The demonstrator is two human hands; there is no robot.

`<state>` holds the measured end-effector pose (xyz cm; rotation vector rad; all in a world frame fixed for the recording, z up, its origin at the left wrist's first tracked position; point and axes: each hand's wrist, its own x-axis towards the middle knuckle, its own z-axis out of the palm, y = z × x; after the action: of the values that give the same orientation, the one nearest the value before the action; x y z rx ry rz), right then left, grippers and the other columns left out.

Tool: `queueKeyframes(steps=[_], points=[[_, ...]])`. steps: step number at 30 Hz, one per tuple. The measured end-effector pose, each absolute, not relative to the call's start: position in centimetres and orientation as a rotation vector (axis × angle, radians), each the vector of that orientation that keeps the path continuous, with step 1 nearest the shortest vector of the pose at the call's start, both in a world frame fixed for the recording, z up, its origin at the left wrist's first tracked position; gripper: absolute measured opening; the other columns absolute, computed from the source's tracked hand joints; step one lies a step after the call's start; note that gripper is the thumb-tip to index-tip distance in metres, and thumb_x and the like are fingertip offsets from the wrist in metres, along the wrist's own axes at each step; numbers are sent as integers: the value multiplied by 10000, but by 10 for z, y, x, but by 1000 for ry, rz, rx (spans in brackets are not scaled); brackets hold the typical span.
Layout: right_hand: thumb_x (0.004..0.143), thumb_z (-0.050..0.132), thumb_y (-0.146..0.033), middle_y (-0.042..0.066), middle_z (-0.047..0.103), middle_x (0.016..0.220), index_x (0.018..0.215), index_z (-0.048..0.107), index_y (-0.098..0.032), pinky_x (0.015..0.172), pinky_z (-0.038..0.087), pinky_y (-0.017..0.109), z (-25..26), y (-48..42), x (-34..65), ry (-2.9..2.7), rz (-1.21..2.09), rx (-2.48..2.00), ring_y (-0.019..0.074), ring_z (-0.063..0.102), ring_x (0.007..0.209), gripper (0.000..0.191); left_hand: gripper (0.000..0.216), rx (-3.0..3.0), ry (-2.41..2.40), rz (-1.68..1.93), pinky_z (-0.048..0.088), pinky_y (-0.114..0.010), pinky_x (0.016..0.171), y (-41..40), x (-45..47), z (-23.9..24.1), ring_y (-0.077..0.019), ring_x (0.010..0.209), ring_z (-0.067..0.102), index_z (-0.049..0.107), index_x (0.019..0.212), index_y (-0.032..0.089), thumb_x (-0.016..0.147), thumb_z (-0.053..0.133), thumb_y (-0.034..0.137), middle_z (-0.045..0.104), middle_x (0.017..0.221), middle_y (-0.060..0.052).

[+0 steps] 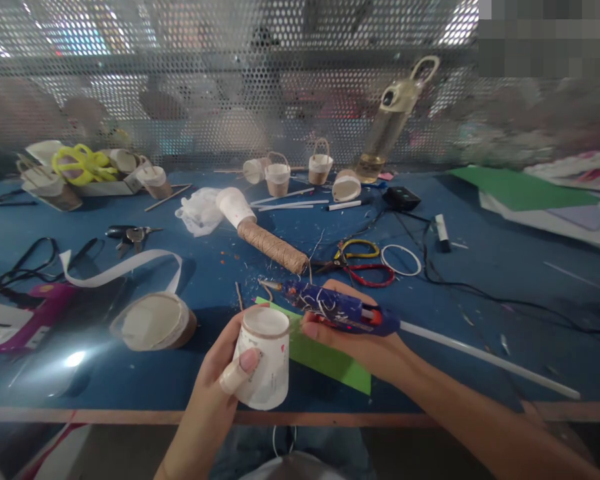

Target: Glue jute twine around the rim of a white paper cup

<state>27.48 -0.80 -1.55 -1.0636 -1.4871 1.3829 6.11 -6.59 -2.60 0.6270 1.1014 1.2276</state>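
My left hand is wrapped round a white paper cup, held base up above the table's front edge. A strand of brown twine circles the cup's upper rim. In my right hand is a blue hot glue gun, its nozzle pointing left, just above and beyond the cup. A long white glue stick sticks out of the gun's back. Under both hands lies a green sheet. A spool of brown twine rests beyond the gun, against another white cup.
Scissors and a black cable lie right of the spool. Several small twine-wrapped baskets stand at the back near a bottle. At left are a round lidded pot, white ribbon and keys.
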Motion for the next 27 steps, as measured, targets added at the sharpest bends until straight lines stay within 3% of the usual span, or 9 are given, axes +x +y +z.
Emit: queueKeyframes(steps=[12,21,27], points=[[793,912,-407,-31,661,756,823,637,-224,591,504,262,-25,-5,273,-1474,1443,-988,137,583,666,331,538,737,1084,1162,512,-333,965,-67,59,-29,-340,1192,676,831,1174,306,707,913,559,822,1184,-55],[798,897,-276,-48,651,754,794,640,-241,642,546,251,-13,-6,271,-1463,1493,-1015,120,595,669,259,594,769,1096,1136,466,-421,1092,-67,59,-29,-421,1321,612,823,1227,264,733,882,588,781,1317,-99],[708,974,-338,-24,694,816,876,654,-255,694,604,317,-8,-5,271,-1404,1511,-1013,182,664,735,371,647,793,1055,1124,427,-458,1156,-66,57,-32,-453,1404,561,806,1289,238,756,861,602,762,1380,-126]])
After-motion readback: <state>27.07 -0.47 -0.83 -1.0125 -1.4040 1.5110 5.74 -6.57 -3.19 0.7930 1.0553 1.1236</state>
